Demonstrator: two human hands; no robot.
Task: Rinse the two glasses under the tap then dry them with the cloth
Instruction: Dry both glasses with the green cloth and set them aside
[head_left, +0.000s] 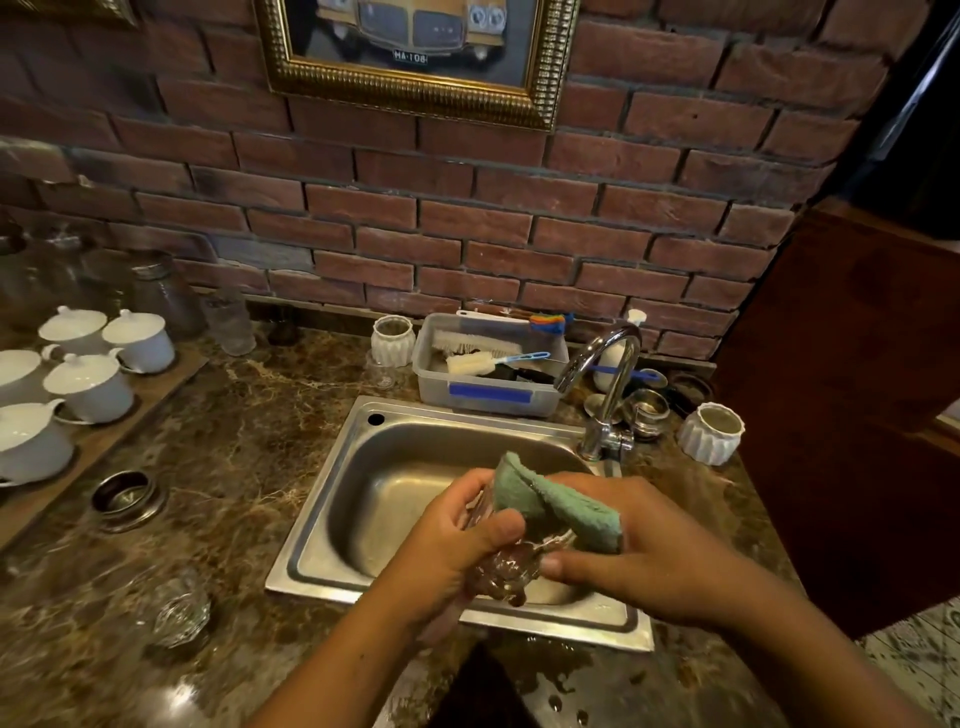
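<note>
Both grips share one glass (501, 564), one cloth (558, 506).

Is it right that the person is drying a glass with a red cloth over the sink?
Not quite: the cloth is green, not red. The head view shows both hands, left hand and right hand, holding the glass over the sink and wiping it with that green cloth.

White lidded cups (88, 384) left; brush tub (488, 397) behind sink.
</note>
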